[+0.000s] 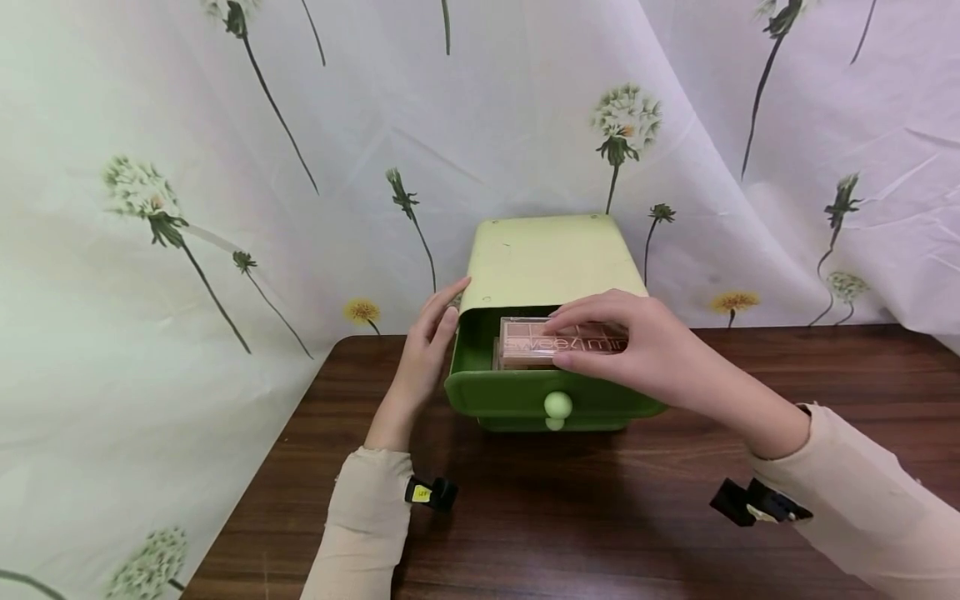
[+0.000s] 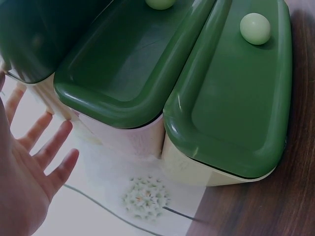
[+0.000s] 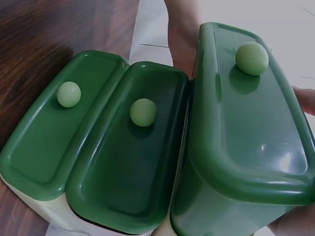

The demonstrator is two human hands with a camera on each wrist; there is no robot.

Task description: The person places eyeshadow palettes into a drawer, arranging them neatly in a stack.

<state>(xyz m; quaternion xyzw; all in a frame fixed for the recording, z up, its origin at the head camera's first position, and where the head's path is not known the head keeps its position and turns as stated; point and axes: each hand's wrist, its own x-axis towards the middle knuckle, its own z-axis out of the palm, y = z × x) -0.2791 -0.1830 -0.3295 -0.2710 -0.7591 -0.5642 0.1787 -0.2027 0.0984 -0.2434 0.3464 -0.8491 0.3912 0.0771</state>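
A small drawer cabinet (image 1: 551,258) has a cream body and green drawers, its top drawer (image 1: 498,393) pulled out. My right hand (image 1: 656,350) pinches a clear-lidded makeup palette (image 1: 525,333) with pinkish pans, thumb on the near edge and fingers over the top. The palette is at the drawer's opening, just above its front wall. Another clear edge shows at its left; what it belongs to is hidden. My left hand (image 1: 420,354) rests against the cabinet's left side, fingers extended. In the left wrist view those fingers are spread beside the cabinet, holding nothing.
Below the pulled-out drawer are two closed drawers, a middle one (image 3: 123,162) and a bottom one (image 3: 44,147), each with a round pale green knob. The cabinet stands on a dark wooden table (image 1: 540,517). Behind hangs a white cloth (image 1: 510,133) printed with dandelions.
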